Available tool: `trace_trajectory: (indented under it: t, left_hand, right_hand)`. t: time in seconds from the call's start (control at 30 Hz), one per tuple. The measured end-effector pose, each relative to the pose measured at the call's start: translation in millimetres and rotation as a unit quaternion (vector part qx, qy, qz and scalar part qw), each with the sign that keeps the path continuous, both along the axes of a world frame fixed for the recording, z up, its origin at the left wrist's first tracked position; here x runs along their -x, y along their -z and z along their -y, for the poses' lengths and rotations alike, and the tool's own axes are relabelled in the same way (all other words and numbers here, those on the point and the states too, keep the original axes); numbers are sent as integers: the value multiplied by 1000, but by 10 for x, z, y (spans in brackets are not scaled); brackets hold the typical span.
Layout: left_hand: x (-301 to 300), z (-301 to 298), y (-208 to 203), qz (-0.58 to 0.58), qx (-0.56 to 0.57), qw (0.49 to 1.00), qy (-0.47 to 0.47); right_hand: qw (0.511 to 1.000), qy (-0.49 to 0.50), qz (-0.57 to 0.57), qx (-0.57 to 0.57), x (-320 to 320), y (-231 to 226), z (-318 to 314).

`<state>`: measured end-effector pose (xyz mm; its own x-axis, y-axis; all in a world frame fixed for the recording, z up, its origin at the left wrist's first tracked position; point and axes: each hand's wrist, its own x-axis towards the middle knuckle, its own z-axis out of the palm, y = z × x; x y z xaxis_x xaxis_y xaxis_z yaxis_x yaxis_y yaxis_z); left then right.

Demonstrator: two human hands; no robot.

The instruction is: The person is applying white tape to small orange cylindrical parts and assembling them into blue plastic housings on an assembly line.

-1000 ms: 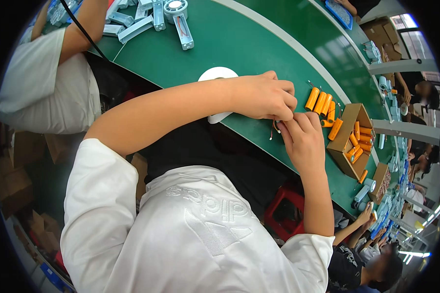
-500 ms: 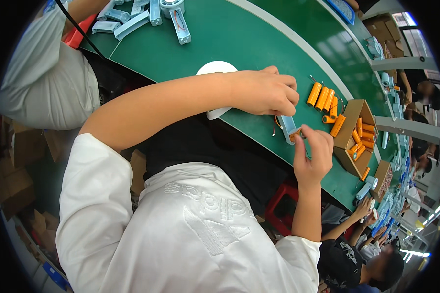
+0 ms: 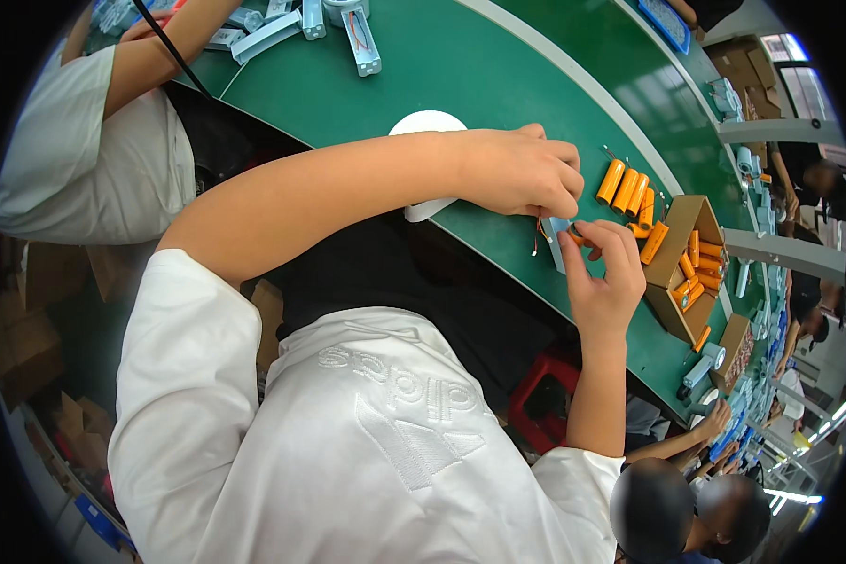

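Observation:
My left hand reaches across from the left, its fingers closed over the far end of a light blue plastic housing. Thin red and dark wires stick out beside the housing on its left. At the near side, my right hand pinches an orange cylindrical battery against the housing. Fingers cover most of the battery, so how deep it sits in the housing cannot be seen. Under my left forearm lies a white round object, partly hidden.
Several loose orange batteries lie right of my hands, beside a cardboard box holding more. More blue housings are at the far left of the green table, near another person's arm. A red stool stands below the edge.
My right hand has moved slightly away from me along the housing, closer to my left hand. The left hand keeps its hold. At the far left, the other person's arm has come further into view.

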<state>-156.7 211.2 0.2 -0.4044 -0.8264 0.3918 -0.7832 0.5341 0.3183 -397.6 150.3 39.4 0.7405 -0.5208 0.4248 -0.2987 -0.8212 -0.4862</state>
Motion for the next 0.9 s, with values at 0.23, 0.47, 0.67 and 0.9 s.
trace_trajectory:
  t: [0.23,0.47,0.67,0.9]
  left_hand:
    - [-13,5,-34,2,-10,1000,3]
    - [-4,-2,-16,5,-8,1000,-1]
    - [-9,7,-3,6,1,1000,3]
    - [-15,19,-26,-6,-7,1000,6]
  right_hand:
    - [999,-11,8,-44,-9,-15,-29]
    - [994,-31,-59,-82,-110,-97,86]
    - [989,-56,-122,-70,-165,-133,134]
    - [979,-86,-175,54,-133,-135,138]
